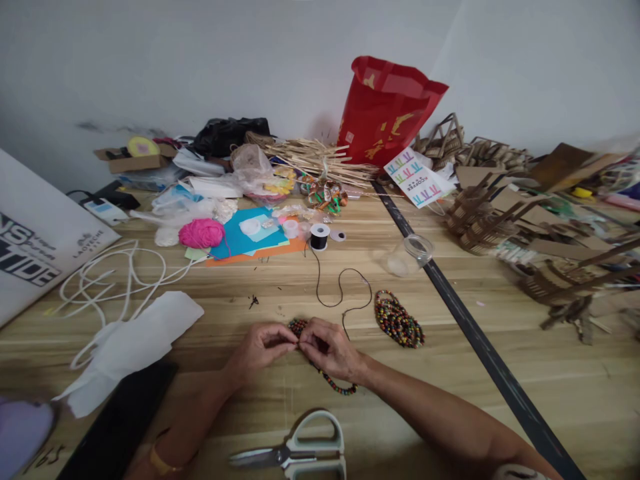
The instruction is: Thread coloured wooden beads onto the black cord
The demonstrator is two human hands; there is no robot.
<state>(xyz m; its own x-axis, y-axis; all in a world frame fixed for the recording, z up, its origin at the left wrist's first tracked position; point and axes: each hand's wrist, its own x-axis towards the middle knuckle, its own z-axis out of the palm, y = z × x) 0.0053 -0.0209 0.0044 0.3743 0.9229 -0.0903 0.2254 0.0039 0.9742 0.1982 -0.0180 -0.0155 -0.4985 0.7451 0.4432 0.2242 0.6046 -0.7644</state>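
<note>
My left hand and my right hand meet over the table, fingertips pinched together. What lies between the fingertips is too small to make out. A strand of small multicoloured beads shows under and below my right hand, and part of it lies behind the fingertips. Black cord winds from a black-and-white spool toward my right hand, where its end is hidden. To the right lies a coiled bundle of similar bead strands. White-handled scissors lie below the hands, blades pointing left.
A clear plastic cup lies beside a dark strip crossing the table. At the back are pink yarn, blue paper and a red bag. Woven baskets crowd the right; white cable and paper lie left.
</note>
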